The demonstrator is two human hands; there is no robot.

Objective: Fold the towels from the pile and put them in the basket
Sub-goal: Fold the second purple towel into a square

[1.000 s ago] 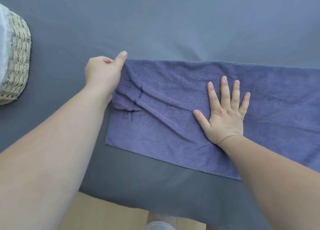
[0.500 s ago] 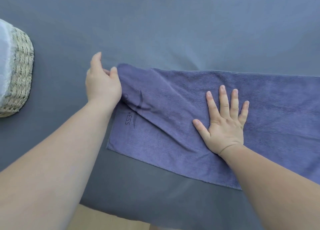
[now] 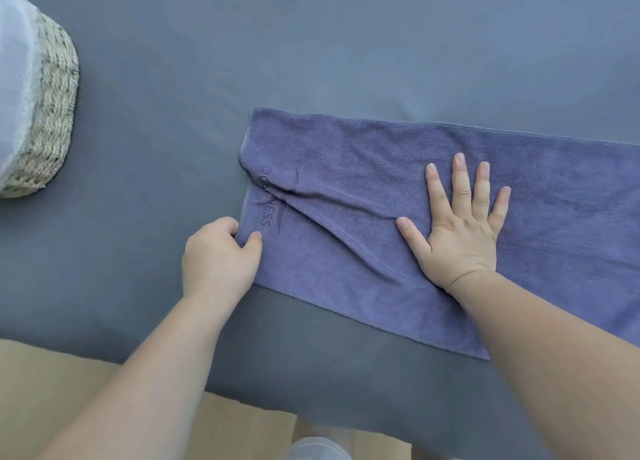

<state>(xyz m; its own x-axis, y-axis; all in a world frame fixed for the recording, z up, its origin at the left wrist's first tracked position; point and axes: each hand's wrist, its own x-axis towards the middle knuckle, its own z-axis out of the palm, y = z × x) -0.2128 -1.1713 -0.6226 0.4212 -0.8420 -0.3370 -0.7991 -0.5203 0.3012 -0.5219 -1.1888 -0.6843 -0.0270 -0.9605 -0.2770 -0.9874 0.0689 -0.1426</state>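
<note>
Grey table (image 3: 346, 43), purple towel (image 3: 346, 154) under splayed right hand (image 3: 460, 231), left hand (image 3: 218, 255) seemingly pinching corner

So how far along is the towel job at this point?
Done: the purple towel lies spread on the grey table. Pale cloth shows in the basket, but I cannot tell whether it is a towel. In hand: the right hand presses flat on the towel while the left hand pinches its left edge, a crease between them. Left: folding it up and placing it in the basket.
</note>
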